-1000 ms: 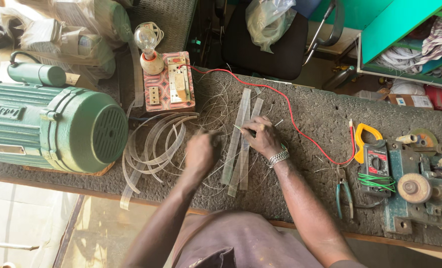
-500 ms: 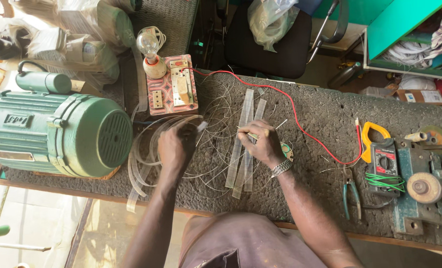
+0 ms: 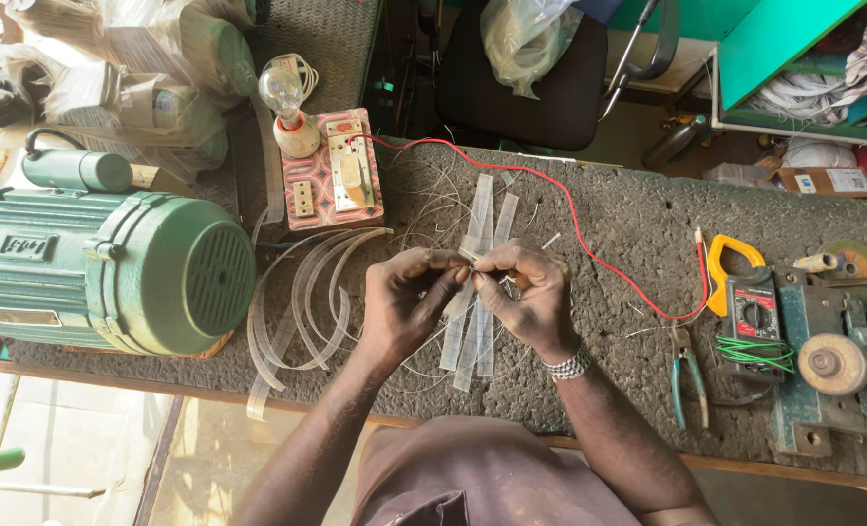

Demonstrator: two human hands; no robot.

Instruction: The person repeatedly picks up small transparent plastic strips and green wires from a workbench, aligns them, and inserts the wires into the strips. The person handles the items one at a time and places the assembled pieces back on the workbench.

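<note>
Both grips pinched on one thin translucent plastic insulation strip [image 3: 470,255], left hand [image 3: 406,302] and right hand [image 3: 523,292] meeting just above the dark grey felt-topped desk [image 3: 638,224]; uneven pull could probably crease or tear it.

At the far right edge of the workbench we see a small flat brown cardboard box [image 3: 823,181] with a white rectangular label [image 3: 849,180] on its top, lying below the green shelf. On the big green electric motor at the left, we find a raised rectangular green nameplate [image 3: 23,245]. The orange-and-black clamp meter near the right carries a small grey rectangular screen [image 3: 751,297].
</note>
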